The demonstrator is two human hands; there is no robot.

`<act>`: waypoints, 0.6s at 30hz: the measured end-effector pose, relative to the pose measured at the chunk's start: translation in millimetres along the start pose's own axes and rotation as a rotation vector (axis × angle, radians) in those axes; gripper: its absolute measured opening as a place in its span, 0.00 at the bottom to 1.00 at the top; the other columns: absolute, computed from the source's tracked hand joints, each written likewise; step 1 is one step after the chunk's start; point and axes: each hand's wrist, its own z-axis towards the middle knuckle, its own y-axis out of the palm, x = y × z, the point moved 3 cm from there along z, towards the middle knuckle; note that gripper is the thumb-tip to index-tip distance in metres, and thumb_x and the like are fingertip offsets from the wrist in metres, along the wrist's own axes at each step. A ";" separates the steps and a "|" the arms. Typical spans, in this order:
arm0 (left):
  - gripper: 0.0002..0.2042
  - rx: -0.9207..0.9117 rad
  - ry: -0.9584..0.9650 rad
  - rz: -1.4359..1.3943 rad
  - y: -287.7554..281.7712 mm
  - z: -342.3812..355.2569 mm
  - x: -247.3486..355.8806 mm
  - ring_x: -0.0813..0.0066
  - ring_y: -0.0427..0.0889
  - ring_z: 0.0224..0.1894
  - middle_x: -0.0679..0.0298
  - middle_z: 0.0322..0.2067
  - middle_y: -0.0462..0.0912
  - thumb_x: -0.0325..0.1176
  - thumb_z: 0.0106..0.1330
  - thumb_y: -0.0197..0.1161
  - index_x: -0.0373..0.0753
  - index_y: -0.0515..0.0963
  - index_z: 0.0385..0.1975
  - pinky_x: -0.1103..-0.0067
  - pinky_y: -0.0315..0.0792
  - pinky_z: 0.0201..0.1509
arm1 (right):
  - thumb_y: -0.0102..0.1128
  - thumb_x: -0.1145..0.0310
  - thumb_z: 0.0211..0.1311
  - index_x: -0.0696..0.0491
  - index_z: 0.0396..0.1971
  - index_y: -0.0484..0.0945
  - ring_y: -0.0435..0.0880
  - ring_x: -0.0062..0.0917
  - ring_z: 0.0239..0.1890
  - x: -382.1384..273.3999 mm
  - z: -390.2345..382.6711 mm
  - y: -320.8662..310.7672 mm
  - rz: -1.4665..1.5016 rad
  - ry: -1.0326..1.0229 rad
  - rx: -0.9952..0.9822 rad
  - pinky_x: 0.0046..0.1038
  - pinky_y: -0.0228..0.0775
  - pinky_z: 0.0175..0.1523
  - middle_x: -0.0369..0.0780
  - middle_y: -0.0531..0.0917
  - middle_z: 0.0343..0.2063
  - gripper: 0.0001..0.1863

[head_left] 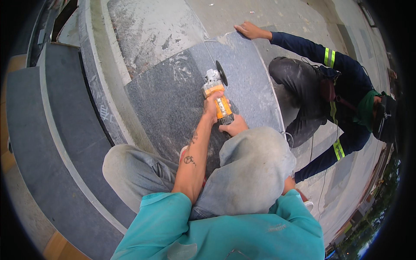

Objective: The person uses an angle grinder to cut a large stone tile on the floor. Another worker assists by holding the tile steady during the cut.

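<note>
The fingers of the left hand [211, 104] are wrapped tight around the front of the orange-and-grey angle grinder [219, 96], just behind its grey metal head. The right hand [234, 126] closes on the rear end of the same orange body, near the person's raised knee in pale grey trousers [255, 164]. The grinder lies along the line of the two hands, its dark round cutting disc [221, 73] standing on edge at the far end, right over the seam where the darker speckled grey granite slab [169, 104] meets the lighter grey stone slab [247, 82]; whether the disc touches the stone cannot be told. The left forearm, bare and tattooed, runs down to a teal shirt [216, 234] at the lower edge. Across the lighter slab a second person crouches in a dark blue work jacket with yellow-green reflective stripes [342, 86], one hand [248, 30] pressed flat on the slab's far corner. To the left, long dark grey stone steps [65, 143] curve away along the pale concrete floor [268, 13].
</note>
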 end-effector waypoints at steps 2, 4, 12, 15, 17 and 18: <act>0.19 0.003 0.004 0.009 -1.7 -0.4 0.9 0.64 0.79 0.24 0.56 0.25 0.77 0.40 0.55 0.59 0.39 0.69 0.44 0.69 0.76 0.27 | 0.69 0.70 0.35 0.59 0.31 0.79 0.79 0.24 0.26 -0.5 0.6 1.1 -0.009 -0.005 -0.005 0.27 0.70 0.35 0.39 0.82 0.24 0.17; 0.19 0.000 0.002 0.011 0.7 2.3 4.5 0.64 0.79 0.24 0.56 0.24 0.76 0.41 0.55 0.59 0.39 0.69 0.44 0.69 0.77 0.27 | 0.69 0.69 0.35 0.59 0.31 0.79 0.79 0.24 0.26 -5.7 1.0 -0.8 -0.008 -0.011 0.013 0.27 0.70 0.35 0.39 0.82 0.24 0.17; 0.18 -0.040 0.018 -0.025 -3.7 24.0 32.7 0.65 0.79 0.23 0.56 0.24 0.76 0.42 0.55 0.58 0.40 0.70 0.43 0.71 0.76 0.25 | 0.69 0.66 0.36 0.59 0.30 0.79 0.79 0.25 0.27 -39.1 20.7 -1.9 0.000 -0.005 -0.017 0.27 0.70 0.35 0.39 0.82 0.25 0.18; 0.18 -0.046 -0.006 -0.044 -0.8 27.9 22.3 0.65 0.79 0.23 0.56 0.24 0.76 0.41 0.55 0.58 0.40 0.70 0.43 0.71 0.76 0.25 | 0.69 0.66 0.36 0.59 0.30 0.79 0.79 0.24 0.27 -30.7 16.5 -7.4 -0.011 -0.007 -0.008 0.27 0.70 0.35 0.39 0.81 0.25 0.18; 0.18 -0.037 0.000 -0.047 0.9 21.1 22.4 0.64 0.79 0.22 0.56 0.23 0.77 0.40 0.55 0.59 0.39 0.70 0.42 0.70 0.76 0.25 | 0.69 0.68 0.36 0.60 0.30 0.79 0.79 0.24 0.26 -33.8 7.9 -6.1 0.003 -0.009 0.000 0.26 0.70 0.35 0.38 0.81 0.25 0.18; 0.17 -0.020 0.010 -0.044 3.5 16.3 18.6 0.64 0.79 0.21 0.56 0.23 0.77 0.39 0.55 0.60 0.38 0.71 0.41 0.70 0.77 0.25 | 0.69 0.69 0.35 0.60 0.31 0.79 0.79 0.23 0.26 -28.7 6.8 -4.6 0.030 -0.014 -0.005 0.26 0.70 0.35 0.38 0.81 0.24 0.18</act>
